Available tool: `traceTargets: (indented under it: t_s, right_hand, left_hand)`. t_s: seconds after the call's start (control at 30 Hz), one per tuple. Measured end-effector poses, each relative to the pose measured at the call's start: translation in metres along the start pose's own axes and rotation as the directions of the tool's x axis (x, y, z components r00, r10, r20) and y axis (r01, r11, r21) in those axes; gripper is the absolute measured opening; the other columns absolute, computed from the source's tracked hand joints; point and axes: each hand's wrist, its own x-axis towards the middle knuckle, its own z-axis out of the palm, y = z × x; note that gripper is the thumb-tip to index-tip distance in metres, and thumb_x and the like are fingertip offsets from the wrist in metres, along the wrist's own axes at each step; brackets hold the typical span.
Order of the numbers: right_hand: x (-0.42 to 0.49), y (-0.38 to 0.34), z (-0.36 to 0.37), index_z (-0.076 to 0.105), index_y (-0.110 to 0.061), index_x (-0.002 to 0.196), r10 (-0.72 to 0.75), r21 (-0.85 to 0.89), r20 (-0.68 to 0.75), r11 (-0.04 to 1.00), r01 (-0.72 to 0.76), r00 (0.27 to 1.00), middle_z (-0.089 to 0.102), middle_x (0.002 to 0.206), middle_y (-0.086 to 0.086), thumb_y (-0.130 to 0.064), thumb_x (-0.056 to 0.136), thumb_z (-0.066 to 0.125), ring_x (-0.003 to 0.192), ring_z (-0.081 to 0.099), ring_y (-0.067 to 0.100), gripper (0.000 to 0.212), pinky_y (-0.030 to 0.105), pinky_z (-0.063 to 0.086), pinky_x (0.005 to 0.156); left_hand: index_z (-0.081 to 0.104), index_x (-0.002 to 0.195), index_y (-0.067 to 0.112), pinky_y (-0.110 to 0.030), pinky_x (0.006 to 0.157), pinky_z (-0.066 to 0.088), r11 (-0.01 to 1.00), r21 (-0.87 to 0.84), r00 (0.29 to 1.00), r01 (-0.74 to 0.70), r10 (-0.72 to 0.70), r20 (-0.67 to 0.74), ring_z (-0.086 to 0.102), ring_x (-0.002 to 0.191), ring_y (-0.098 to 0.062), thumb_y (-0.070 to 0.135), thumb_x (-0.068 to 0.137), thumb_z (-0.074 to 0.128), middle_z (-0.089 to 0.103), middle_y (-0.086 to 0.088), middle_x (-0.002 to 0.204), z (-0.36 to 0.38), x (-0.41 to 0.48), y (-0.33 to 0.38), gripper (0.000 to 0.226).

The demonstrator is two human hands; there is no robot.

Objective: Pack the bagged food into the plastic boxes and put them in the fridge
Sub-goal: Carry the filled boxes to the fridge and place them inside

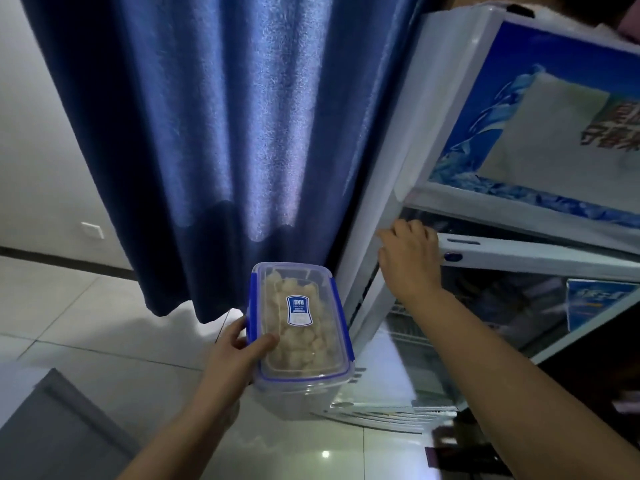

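- Head view, surroundings: blue curtain is hanging top-centre, its hem ending just behind the box; white wall w/ a socket plate is showing at left; pale tiled floor is running below; grey furniture corner is poking in bottom-left.
- Fridge is standing at right, white frame w/ blue printed panel up top; its glass door is sitting slightly ajar, top corner swung out toward the person.
- In the way: the door is standing between the box and the fridge inside; shelves are showing only dimly thru the glass, contents can't tell.
- Right hand is reaching up to the door's top-left corner, fingers curled over the edge and gripping it.
- Left hand is holding the plastic box at its near-left side, thumb pressing on the lid, fingers wrapped under/behind.
- Box is hanging in mid-air, centre frame, just left of the fridge, above the floor.
- Box orientation: lid up, blue clips closed, label facing cam; long axis is running away from the person, near end tilted slightly right.
- Pale food pieces are filling the box under the clear lid.
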Motion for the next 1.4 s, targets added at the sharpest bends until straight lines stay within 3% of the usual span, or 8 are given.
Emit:
traceTargets:
  t_s: [0.3,0.5,0.7,0.93,1.13,1.23,1.33,1.4]
  right_hand:
    - [-0.099,-0.002,-0.041,0.072,-0.010,0.090,0.194,0.131,-0.346,0.979,-0.158,0.918,0.060,0.082,0.009,-0.011,0.087,0.051,0.075,0.053,0.025,0.021,0.034,0.036,0.070]
    - [-0.188,0.010,-0.085,0.067,0.000,0.105,0.374,0.127,-0.331,0.928,-0.351,0.866,0.061,0.100,0.018,-0.007,0.085,0.060,0.096,0.053,0.029,0.021,0.040,0.048,0.083]
    - [-0.275,0.017,-0.136,0.064,-0.011,0.111,0.666,-0.084,-0.319,0.689,-0.720,0.675,0.059,0.108,0.012,-0.021,0.079,0.068,0.101,0.040,0.027,0.033,0.043,0.039,0.085]
    - [-0.333,0.035,-0.182,0.053,-0.009,0.125,0.831,-0.038,-0.251,0.504,-0.863,0.497,0.048,0.123,0.011,-0.005,0.080,0.064,0.116,0.037,0.029,0.046,0.044,0.041,0.100]
    - [-0.353,0.046,-0.197,0.046,-0.011,0.131,0.904,-0.104,-0.201,0.363,-0.926,0.377,0.038,0.136,0.011,-0.012,0.083,0.063,0.131,0.027,0.029,0.051,0.049,0.032,0.109]
    - [-0.339,0.032,-0.182,0.054,-0.009,0.126,0.827,-0.214,-0.255,0.457,-0.863,0.501,0.044,0.134,0.017,-0.012,0.080,0.060,0.134,0.029,0.034,0.046,0.050,0.018,0.116]
    - [-0.316,0.013,-0.145,0.065,-0.011,0.108,0.728,-0.126,-0.128,0.662,-0.739,0.674,0.059,0.114,0.011,-0.012,0.077,0.065,0.110,0.051,0.030,0.031,0.045,0.045,0.093]
    - [-0.303,0.005,-0.113,0.067,-0.016,0.106,0.751,-0.020,0.098,0.657,-0.753,0.653,0.061,0.105,0.005,-0.020,0.083,0.062,0.097,0.056,0.026,0.024,0.037,0.048,0.080]
  left_hand:
    - [0.053,0.120,0.022,-0.036,0.061,0.055,0.993,0.108,0.971,0.042,-0.067,0.231,0.070,0.082,-0.024,0.015,0.080,0.069,0.071,-0.004,0.098,0.017,0.001,-0.017,0.044]
    - [0.055,0.116,0.019,-0.039,0.068,0.055,0.988,0.139,0.910,0.065,-0.116,0.398,0.069,0.081,-0.025,0.008,0.081,0.066,0.070,-0.005,0.095,0.038,-0.024,-0.042,0.039]
    - [0.058,0.116,0.019,-0.031,0.058,0.053,0.978,0.183,0.822,0.098,-0.183,0.539,0.071,0.072,-0.019,0.010,0.083,0.064,0.073,-0.002,0.089,0.062,-0.058,-0.065,0.035]
    - [0.054,0.124,0.018,-0.045,0.076,0.053,0.959,0.253,0.769,0.128,-0.257,0.585,0.068,0.076,-0.026,0.016,0.082,0.068,0.071,-0.004,0.091,0.082,-0.081,-0.085,0.045]
    - [0.054,0.118,0.021,-0.034,0.060,0.053,0.950,0.278,0.733,0.138,-0.287,0.617,0.067,0.079,-0.026,0.013,0.083,0.066,0.069,-0.003,0.093,0.090,-0.088,-0.093,0.038]
    - [0.053,0.124,0.021,-0.035,0.062,0.053,0.945,0.290,0.728,0.154,-0.307,0.613,0.068,0.084,-0.028,0.016,0.082,0.068,0.069,-0.005,0.100,0.092,-0.078,-0.096,0.045]
    - [0.054,0.122,0.022,-0.040,0.068,0.055,0.945,0.282,0.749,0.163,-0.305,0.589,0.069,0.083,-0.029,0.016,0.081,0.068,0.071,-0.004,0.096,0.097,-0.067,-0.098,0.043]
    - [0.055,0.121,0.022,-0.042,0.071,0.055,0.945,0.278,0.773,0.171,-0.303,0.557,0.069,0.081,-0.030,0.016,0.081,0.068,0.072,-0.004,0.092,0.101,-0.056,-0.098,0.042]
